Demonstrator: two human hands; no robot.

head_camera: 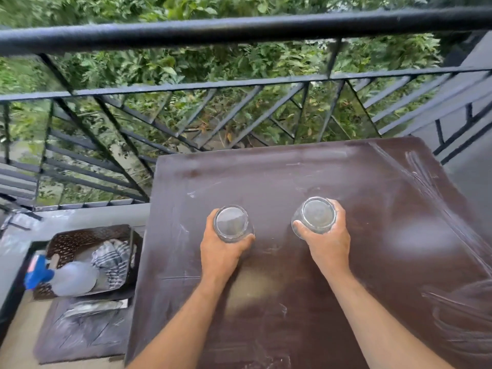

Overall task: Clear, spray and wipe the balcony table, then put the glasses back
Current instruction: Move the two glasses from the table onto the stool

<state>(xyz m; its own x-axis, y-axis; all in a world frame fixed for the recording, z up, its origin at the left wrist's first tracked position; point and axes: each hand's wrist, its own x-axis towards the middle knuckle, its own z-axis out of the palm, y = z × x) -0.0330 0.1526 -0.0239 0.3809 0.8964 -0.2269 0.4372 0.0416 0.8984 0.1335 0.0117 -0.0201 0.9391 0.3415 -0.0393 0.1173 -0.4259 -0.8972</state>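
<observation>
Hands are over the middle of the brown desk point(372, 187), and each one holds a clear glass. Left hand point(222, 251) has its grip closed around the left glass point(233, 223); the fingers curl on the far-left side and the thumb presses on the near side. Right hand point(328, 242) has its grip closed around the right glass point(315, 215) in the same way, with the thumb on the left of the glass and the fingers on the right. Both glasses are upright with the open mouth up, side by side and apart from each other. I cannot tell if their bottoms touch the desk. The desk surface shows pale wipe streaks, mostly on the right side. On the floor to the left of the desk stands a dark basket point(80, 235). Inside it lie a spray bottle point(69, 278) with a blue head and a checked cloth point(113, 259). Behind the desk runs a black railing point(239, 30), with green leaves beyond it.
</observation>
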